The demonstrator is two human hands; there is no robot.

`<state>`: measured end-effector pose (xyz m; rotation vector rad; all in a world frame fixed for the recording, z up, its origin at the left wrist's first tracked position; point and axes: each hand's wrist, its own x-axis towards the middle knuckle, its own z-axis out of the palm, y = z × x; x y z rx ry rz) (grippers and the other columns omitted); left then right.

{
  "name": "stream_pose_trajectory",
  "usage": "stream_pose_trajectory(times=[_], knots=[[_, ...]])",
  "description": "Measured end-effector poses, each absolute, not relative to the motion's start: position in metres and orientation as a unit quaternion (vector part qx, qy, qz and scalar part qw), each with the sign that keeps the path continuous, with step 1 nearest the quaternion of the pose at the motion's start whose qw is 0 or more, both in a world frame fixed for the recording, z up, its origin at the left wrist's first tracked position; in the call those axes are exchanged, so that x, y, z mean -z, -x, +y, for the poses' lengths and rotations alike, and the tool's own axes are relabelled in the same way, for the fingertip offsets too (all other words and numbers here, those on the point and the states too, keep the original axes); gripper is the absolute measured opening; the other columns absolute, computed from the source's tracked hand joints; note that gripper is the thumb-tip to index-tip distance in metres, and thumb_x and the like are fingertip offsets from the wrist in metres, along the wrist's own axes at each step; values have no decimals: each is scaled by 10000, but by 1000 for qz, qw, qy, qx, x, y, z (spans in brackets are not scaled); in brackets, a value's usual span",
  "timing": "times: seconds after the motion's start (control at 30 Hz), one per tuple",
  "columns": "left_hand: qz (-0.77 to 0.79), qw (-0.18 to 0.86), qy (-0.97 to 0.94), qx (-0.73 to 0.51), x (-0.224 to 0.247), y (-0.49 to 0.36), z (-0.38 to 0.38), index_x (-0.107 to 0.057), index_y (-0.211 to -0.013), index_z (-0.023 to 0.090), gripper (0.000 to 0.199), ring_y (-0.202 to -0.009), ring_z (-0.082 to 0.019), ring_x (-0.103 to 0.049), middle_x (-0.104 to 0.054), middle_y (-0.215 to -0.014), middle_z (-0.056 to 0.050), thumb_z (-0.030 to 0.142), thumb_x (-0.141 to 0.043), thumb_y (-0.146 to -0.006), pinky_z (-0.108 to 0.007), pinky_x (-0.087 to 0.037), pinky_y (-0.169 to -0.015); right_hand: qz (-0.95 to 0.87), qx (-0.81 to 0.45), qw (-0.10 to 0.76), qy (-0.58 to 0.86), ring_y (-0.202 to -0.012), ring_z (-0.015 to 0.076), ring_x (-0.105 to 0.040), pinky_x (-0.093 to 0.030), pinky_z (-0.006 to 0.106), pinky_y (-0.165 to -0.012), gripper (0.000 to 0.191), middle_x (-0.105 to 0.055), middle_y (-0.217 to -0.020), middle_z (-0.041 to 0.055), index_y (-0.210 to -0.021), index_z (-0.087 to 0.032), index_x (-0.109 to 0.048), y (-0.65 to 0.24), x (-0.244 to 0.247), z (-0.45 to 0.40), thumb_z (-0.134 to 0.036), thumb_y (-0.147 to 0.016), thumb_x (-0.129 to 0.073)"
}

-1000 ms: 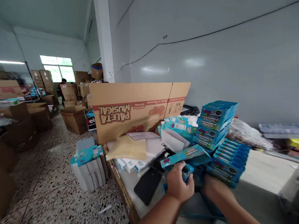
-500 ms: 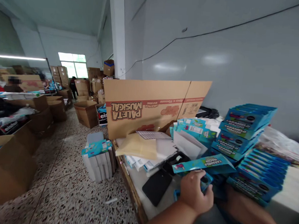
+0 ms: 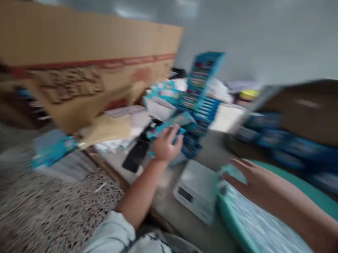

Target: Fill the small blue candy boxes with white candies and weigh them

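My left hand (image 3: pixel 168 143) is closed round a blue candy box (image 3: pixel 161 129) at the middle of the table. The box's printed flap stands up beyond my fingers. My right hand (image 3: pixel 238 171) is over the near-left rim of a teal basin (image 3: pixel 224 208), its thumb and fingers apart. Small shiny pieces (image 3: pixel 265 226), blurred by motion, fill the basin. Between my hands a white scale (image 3: pixel 196 190) rests on the table. A tall stack of blue boxes (image 3: pixel 199 81) rises behind my left hand.
A large cardboard sheet (image 3: pixel 85 50) stands along the table's left side. A black flat object (image 3: pixel 135 157), a tan envelope (image 3: pixel 112 131) and papers lie near it. At the right, a carton (image 3: pixel 314 107) holds blue packs. Pale flat cartons (image 3: pixel 62 164) stand left of the table edge.
The view has swung to the right and down, bringing in the scale, basin and carton. My right hand has moved from beside the blue boxes to the basin. My left hand stays at its box.
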<state>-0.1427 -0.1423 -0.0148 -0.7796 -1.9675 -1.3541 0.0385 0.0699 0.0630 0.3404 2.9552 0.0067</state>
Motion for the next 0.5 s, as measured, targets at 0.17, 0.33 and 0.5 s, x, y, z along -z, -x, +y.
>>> stream_pose_trajectory(times=[0.17,0.33,0.5], knots=[[-663,351,405,522,10,128,-131,-686,-1212,150,397,-1120,-238,-697,-727,-1159,-123,363,-734,-880,-385,-545,-1060,949,60,226,-209,-1352,399,-516,-470,513,-1088,750,-458,-1541,193,-1522,-133,-486,-100,-80,85,-559,-905,-463],[-720,220,444,486,-19,80,-114,-628,-1332,209,499,-1125,-221,-709,-721,-1239,-79,398,-739,-884,-335,-580,-1008,925,167,227,-254,-1287,405,-576,-509,509,-1032,999,-345,-1630,148,-1617,-291,-334,-127,-54,107,-740,-773,-623],[-762,129,450,448,-21,75,-96,-661,-1307,240,500,-1155,-238,-699,-723,-1243,-55,386,-776,-843,-361,-573,-1034,917,200,229,-259,-1273,432,-574,-528,530,-982,1042,-291,-1642,119,-1586,-368,-388,-124,-51,111,-730,-672,-736]])
